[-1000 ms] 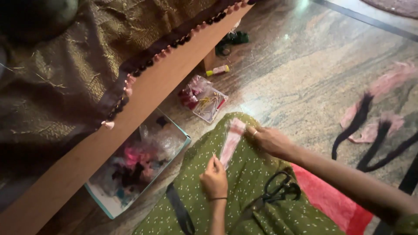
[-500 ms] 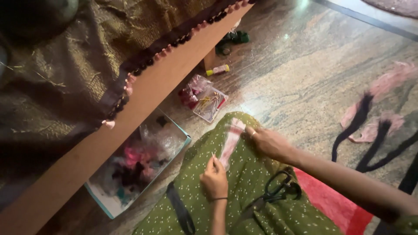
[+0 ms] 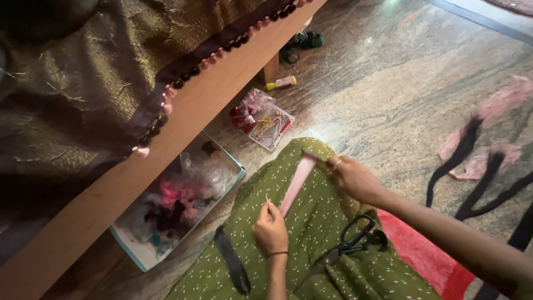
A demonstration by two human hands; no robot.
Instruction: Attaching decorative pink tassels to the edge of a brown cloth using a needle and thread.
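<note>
On the floor, over the lap: I see a green dotted cloth (image 3: pixel 311 244) spread out, with a pale pink strip (image 3: pixel 295 184) lying on top of it.
Strip axis: it runs slantwise, from its far end by the right hand down toward the left hand; both ends sit close to a hand.
Left hand (image 3: pixel 271 229): at the strip's near end, just beside it, fingers pressed together and pinching a thin needle (image 3: pixel 267 201) that points up and away; the wrist is straight, the forearm rising from the bottom edge, a dark band on the wrist.
Right hand (image 3: pixel 353 176): at the strip's far end, fingertips pressing that end down onto the green cloth; fingers drawn together and flat, not spread. The forearm comes in from the lower right, crossing above the scissors.
Nearer hand: I judge the left nearer the strip's middle, the needle tip sitting just off its edge; the right anchors the top.
Scissors (image 3: pixel 355 238): black-handled, lying on the green cloth below the right forearm, apart from both hands.
Red cloth (image 3: pixel 427 255): under the right arm, beside the green.
Black ribbon (image 3: pixel 232 265): lying on the green cloth left of the left wrist.
Pin box (image 3: pixel 271 128): clear, on the floor beyond the strip's far end.
Open box (image 3: pixel 177 205): full of scraps, half under the wooden bed edge (image 3: pixel 183 128).
</note>
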